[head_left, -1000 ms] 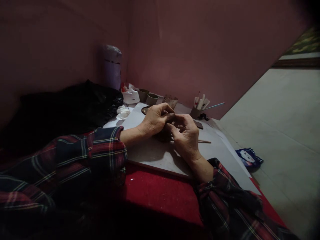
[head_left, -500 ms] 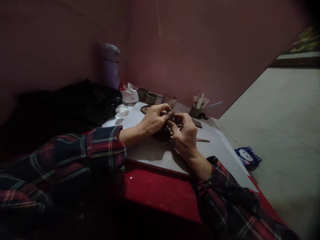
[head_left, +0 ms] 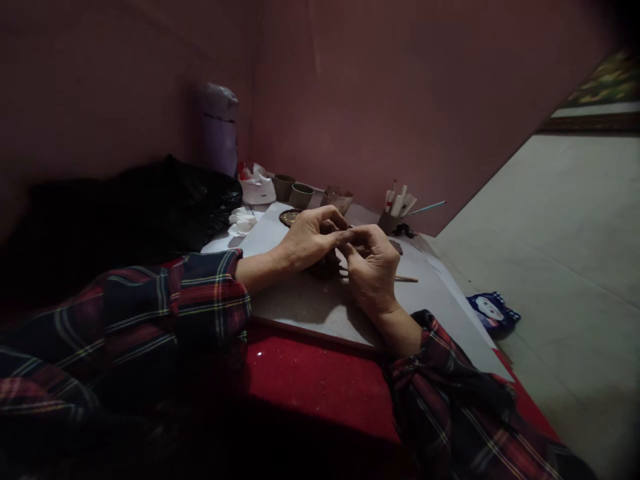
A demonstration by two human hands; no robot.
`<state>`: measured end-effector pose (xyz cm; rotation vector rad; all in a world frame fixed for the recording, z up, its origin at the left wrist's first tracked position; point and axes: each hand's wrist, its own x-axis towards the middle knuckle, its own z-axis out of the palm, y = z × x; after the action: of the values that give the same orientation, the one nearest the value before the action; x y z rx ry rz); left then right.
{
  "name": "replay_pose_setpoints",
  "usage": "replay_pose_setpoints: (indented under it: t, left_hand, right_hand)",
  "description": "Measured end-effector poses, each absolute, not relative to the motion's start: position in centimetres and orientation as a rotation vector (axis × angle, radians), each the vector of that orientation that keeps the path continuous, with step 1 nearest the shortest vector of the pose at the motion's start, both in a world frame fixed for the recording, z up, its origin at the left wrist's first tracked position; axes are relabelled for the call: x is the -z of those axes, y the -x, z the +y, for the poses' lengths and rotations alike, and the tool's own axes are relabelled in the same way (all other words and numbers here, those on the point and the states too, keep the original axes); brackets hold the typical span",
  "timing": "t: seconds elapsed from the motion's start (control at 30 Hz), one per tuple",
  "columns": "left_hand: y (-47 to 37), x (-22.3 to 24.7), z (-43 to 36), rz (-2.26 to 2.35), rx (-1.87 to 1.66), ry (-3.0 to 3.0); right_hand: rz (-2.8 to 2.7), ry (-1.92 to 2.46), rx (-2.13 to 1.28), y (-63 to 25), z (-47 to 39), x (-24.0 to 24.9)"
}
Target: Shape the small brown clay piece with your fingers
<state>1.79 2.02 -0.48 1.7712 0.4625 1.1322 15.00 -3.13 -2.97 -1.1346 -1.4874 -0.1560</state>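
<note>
My left hand (head_left: 313, 241) and my right hand (head_left: 373, 267) meet above a pale board (head_left: 295, 310), thumbs and fingertips pinched together. Whatever lies between the fingertips is too small and hidden to make out; the tips look stained dark brown. Below them, partly covered by both hands, a dark brown lump (head_left: 327, 268) rests on the board. Just right of my right hand a thin wooden stick (head_left: 407, 279) pokes out. A dark brown flat piece (head_left: 397, 247) lies behind that hand.
Behind the hands stand two small cups (head_left: 302, 195), a round dark dish (head_left: 289, 217) and a holder with several tools (head_left: 397, 203). Crumpled tissue (head_left: 242, 221) and a black plastic bag (head_left: 165, 200) are at left. A purple bottle (head_left: 220, 143) stands by the wall. Red cloth (head_left: 315, 387) covers the near edge.
The fingertips of both hands have drawn closer together, and the right fingers have curled in against the left thumb. The view has shifted slightly; the other things stay in place.
</note>
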Motion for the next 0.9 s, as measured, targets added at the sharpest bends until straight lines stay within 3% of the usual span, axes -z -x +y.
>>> replay_pose_setpoints:
  t: [0.9]
  left_hand:
    - [-1.81,0.19,2.40,0.676,-1.310,-1.962]
  right_hand:
    - [-1.471,1.119,0.005,-14.28,-3.84,3.07]
